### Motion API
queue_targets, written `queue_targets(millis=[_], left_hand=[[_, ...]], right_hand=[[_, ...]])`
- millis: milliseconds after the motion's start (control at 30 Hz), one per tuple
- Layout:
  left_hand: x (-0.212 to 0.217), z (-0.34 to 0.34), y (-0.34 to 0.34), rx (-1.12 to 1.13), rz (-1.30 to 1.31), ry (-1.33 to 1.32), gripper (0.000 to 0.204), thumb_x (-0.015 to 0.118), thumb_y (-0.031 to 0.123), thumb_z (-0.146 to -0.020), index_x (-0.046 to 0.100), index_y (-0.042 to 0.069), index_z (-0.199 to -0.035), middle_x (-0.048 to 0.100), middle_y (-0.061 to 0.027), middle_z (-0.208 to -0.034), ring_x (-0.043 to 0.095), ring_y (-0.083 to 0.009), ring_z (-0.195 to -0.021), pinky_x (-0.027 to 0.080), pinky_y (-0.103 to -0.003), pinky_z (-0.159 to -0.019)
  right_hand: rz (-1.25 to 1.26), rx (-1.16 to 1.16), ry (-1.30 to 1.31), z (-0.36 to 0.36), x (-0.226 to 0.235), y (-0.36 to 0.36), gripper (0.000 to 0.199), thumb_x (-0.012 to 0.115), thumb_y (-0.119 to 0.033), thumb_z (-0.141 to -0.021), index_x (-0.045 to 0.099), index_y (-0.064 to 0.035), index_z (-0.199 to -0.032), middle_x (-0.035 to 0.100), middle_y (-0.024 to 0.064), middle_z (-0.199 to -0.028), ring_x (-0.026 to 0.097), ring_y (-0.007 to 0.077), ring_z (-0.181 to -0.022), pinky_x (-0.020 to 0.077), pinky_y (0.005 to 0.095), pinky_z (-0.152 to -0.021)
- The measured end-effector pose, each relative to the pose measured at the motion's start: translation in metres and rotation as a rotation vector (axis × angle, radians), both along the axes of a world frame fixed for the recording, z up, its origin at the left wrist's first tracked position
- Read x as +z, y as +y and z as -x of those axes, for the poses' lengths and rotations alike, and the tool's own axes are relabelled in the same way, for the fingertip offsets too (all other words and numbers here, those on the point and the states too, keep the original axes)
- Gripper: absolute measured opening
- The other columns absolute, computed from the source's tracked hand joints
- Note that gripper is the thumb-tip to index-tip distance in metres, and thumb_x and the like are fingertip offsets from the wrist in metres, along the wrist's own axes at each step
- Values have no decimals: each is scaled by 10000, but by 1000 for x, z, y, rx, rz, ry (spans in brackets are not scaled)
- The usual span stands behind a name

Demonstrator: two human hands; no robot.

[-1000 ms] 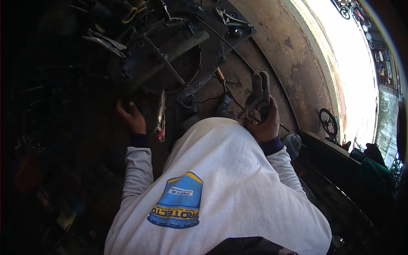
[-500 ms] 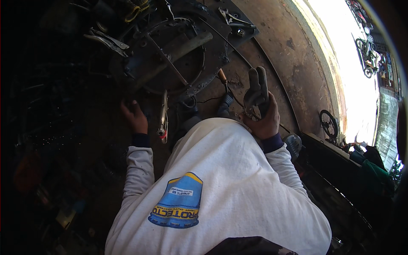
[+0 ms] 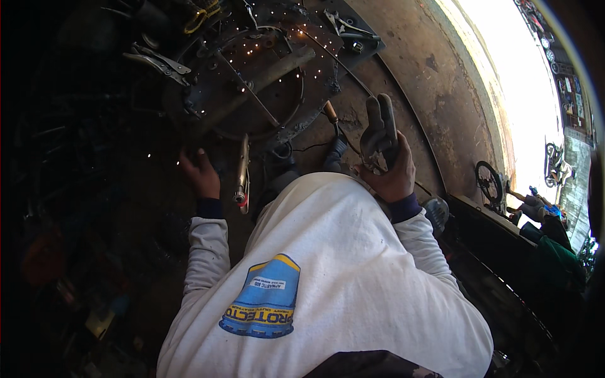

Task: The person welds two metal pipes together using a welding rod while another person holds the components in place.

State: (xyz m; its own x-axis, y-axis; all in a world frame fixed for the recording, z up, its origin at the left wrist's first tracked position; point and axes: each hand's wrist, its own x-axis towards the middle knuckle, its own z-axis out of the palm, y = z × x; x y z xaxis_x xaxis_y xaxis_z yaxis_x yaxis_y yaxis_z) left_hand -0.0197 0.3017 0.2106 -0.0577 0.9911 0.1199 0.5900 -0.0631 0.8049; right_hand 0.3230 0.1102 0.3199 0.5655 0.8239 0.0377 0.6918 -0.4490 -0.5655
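Note:
My right hand (image 3: 394, 176) is closed round a dark metal piece (image 3: 378, 129) with two thick, rounded prongs pointing away from me. Its lower end is partly hidden by my fingers. My left hand (image 3: 203, 178) hangs over the dark floor, thumb and fingers apart, with nothing visible in it. Between the hands, locking pliers (image 3: 242, 173) are attached near the edge of a round steel frame (image 3: 301, 91), which has a ring and crossing bars. Bright sparks are scattered over that frame.
More locking pliers (image 3: 157, 62) are on the frame's left side, with another clamp (image 3: 343, 25) at the far right corner. A wooden-handled tool (image 3: 330, 112) and a cable lie near my feet. A bicycle wheel (image 3: 488, 181) and a person (image 3: 539, 208) are off to the right.
Sparks have appeared over the round frame. My right hand and the pronged piece have shifted very slightly. In the background a motorcycle has changed position and a person has come into view.

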Motion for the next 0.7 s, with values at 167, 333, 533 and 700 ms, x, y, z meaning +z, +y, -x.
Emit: queue_targets(millis=[167,333,533,700], left_hand=[[3,-3,-2,26,0,-51,479,559,230,-955,418,-63,-1307,499,-239,-1291,506,-319,-1198,386,-402,-1016],[3,-3,0,29,19,-22,469,557,223,-955,425,-64,-1302,509,-237,-1279,512,-322,-1189,391,-398,-1009],[-5,2,1,24,-3,-44,460,565,218,-949,438,-60,-1293,522,-228,-1265,522,-321,-1175,396,-395,-1000],[-11,4,1,24,-19,-43,464,570,218,-946,438,-57,-1295,518,-229,-1264,520,-325,-1168,399,-396,-994]], right_hand=[[-6,17,-43,2,2,1,1004,881,-401,-567,374,-11,-1342,593,196,-1120,640,331,-979,526,425,-826],[-224,-103,489,-11,-20,-7,973,873,-330,-592,362,5,-1349,598,178,-1125,637,276,-994,512,393,-855],[-226,33,190,-13,3,-11,966,878,-278,-568,372,-8,-1345,603,184,-1128,633,293,-1013,510,398,-868],[-76,69,0,-8,11,-6,985,890,-320,-531,391,-29,-1329,594,203,-1127,642,353,-972,527,434,-836]])
